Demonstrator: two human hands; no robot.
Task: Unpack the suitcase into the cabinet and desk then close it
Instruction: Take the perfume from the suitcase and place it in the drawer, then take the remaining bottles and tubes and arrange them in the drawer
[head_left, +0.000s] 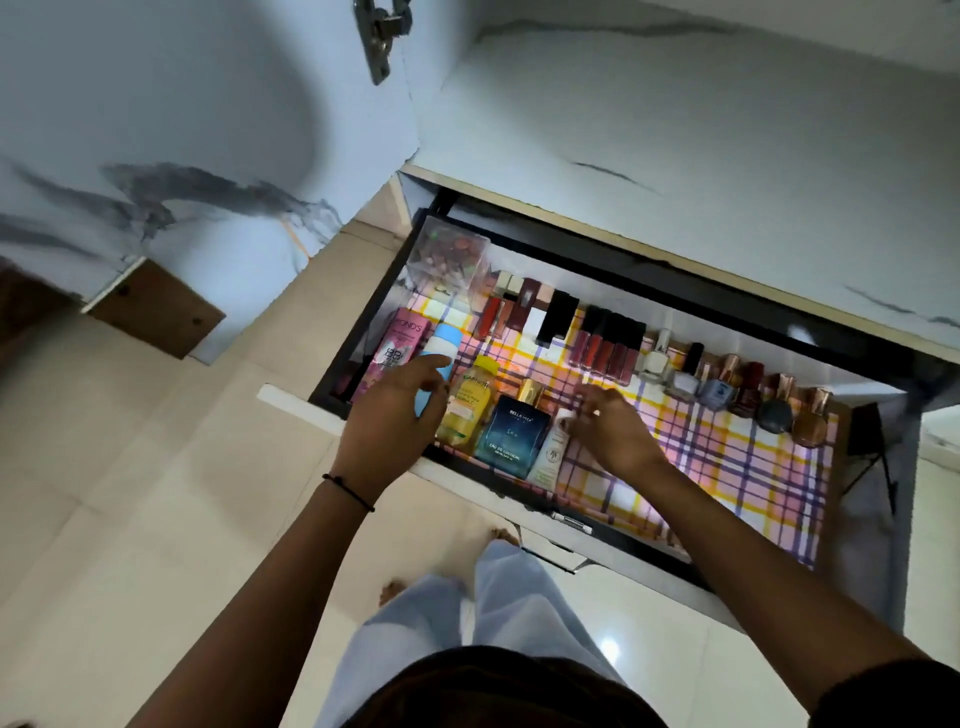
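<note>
Left hand (387, 415) grips blue bottle (441, 344); right hand (615, 431) pinches white tube (550, 453).

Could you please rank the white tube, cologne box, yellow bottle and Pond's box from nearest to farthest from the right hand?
1. white tube, at the right hand
2. cologne box, just left
3. yellow bottle, farther left
4. Pond's box, far left

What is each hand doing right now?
Left hand: holds the blue-and-white bottle.
Right hand: at the cap of the white tube; grip cannot be told.
</note>
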